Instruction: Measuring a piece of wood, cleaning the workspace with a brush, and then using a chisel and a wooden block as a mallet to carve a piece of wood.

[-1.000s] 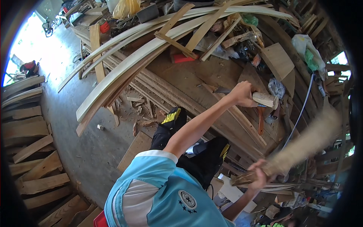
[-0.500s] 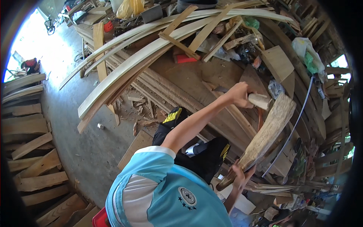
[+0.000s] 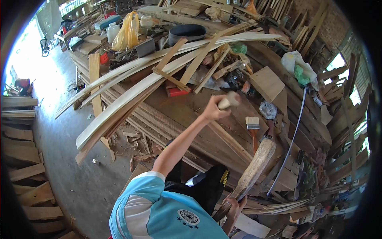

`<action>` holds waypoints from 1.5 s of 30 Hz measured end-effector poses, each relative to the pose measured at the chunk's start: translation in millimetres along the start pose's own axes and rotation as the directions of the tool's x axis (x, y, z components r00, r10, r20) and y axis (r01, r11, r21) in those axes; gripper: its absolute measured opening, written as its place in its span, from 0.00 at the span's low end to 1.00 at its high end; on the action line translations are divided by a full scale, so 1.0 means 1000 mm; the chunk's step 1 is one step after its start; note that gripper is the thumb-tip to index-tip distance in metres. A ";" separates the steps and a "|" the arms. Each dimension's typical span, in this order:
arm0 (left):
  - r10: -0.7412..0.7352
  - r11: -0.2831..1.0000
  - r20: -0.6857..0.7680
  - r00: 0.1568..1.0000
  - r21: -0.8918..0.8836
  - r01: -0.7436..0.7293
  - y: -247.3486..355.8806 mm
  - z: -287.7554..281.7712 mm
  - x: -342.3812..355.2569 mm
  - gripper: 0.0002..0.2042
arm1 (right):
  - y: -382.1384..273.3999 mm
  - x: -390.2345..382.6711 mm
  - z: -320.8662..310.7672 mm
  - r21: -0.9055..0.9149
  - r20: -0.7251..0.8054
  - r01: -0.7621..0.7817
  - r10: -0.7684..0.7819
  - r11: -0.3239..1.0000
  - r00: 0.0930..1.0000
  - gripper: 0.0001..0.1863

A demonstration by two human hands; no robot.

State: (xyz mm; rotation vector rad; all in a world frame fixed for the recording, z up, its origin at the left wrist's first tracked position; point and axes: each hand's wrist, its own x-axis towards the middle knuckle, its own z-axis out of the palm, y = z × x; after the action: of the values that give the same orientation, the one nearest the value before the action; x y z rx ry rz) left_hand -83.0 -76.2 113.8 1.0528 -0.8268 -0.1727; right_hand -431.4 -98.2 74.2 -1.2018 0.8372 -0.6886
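Broadly, our worktop [image 3: 171, 104] spreads beneath long pale boards [image 3: 115, 109]. Our right hand [image 3: 235, 206] curls round the narrow end of a wooden club [image 3: 253, 169]; a brush [image 3: 253, 126] lies beyond the club's head. Our left hand [image 3: 215, 108], closed, grips a short wooden piece [image 3: 226, 102], its tip blurred, over the worktop. We'd do well to grip both firmly, fingers clear of that tip.

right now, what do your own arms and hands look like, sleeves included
The left arm has a short light-blue sleeve with a white cuff; its forearm is bare. The left hand and right hand show no gloves. No cables show on either. The right sleeve isn't visible.
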 end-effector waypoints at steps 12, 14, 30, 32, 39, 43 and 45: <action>-0.005 0.999 -0.334 0.942 -0.041 -0.010 -0.002 -0.048 -0.043 0.08 | 0.004 -0.023 -0.009 -0.088 -0.093 -0.030 0.022 0.996 0.995 0.37; -0.019 0.986 -0.484 0.875 -0.154 -0.064 0.007 -0.057 -0.049 0.08 | 0.021 -0.023 -0.018 -0.121 -0.100 -0.105 0.093 0.987 0.991 0.37; -0.153 0.950 -0.309 0.939 -0.307 0.053 0.004 -0.043 0.012 0.08 | 0.045 -0.043 -0.012 -0.421 0.055 -0.181 0.224 0.889 0.973 0.34; -0.183 0.967 -0.268 0.946 -0.224 0.124 0.004 -0.042 0.016 0.10 | 0.049 -0.042 -0.012 -0.377 0.067 -0.178 0.219 0.909 0.973 0.34; -0.193 0.978 -0.259 0.946 -0.125 0.166 -0.008 -0.045 0.033 0.09 | 0.055 -0.028 -0.009 -0.271 0.157 -0.109 0.155 0.956 0.975 0.34; -0.280 0.954 -0.292 0.915 -0.187 0.233 -0.020 -0.048 0.033 0.09 | 0.048 -0.012 -0.005 -0.322 0.237 -0.034 0.116 0.946 0.964 0.35; -0.260 0.957 -0.352 0.899 -0.221 0.190 -0.027 -0.051 0.034 0.09 | 0.009 0.004 0.014 -0.352 0.285 -0.146 0.255 0.924 0.924 0.34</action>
State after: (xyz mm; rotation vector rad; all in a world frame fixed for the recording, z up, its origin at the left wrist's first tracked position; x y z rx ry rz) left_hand -18.1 -70.9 96.9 0.9671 -0.3297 -0.2288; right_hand -417.1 -92.2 66.4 -1.4528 0.7978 -0.1706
